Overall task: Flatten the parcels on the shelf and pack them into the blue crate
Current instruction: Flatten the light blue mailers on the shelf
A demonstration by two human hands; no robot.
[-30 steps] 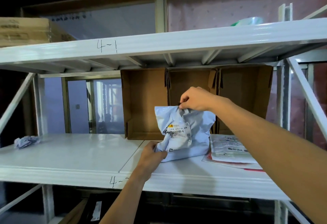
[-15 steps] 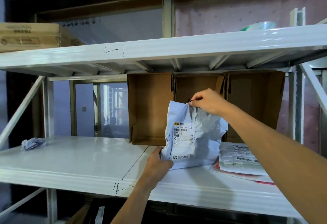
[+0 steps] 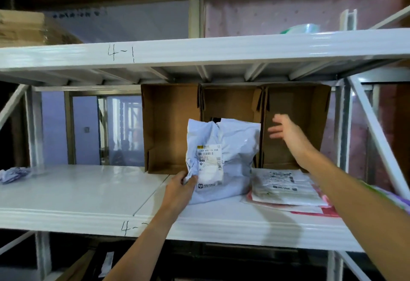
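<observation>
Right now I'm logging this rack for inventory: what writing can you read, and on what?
"4~1": handwritten on the front edge of the upper shelf.
"4~": handwritten on the front edge of the lower shelf; the rest is covered.
"540A A002 05 A56", as best I can read: label on the blue parcel; its smaller print is blurred.
Labels on the flat parcels: too blurred to read.
Print on the top-left box: too blurred.

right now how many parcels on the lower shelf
3 clear: blue parcel upright in the left hand, white parcel flat at right, red parcel under it; more may be hidden. Crumpled wad far left unclear.
</observation>
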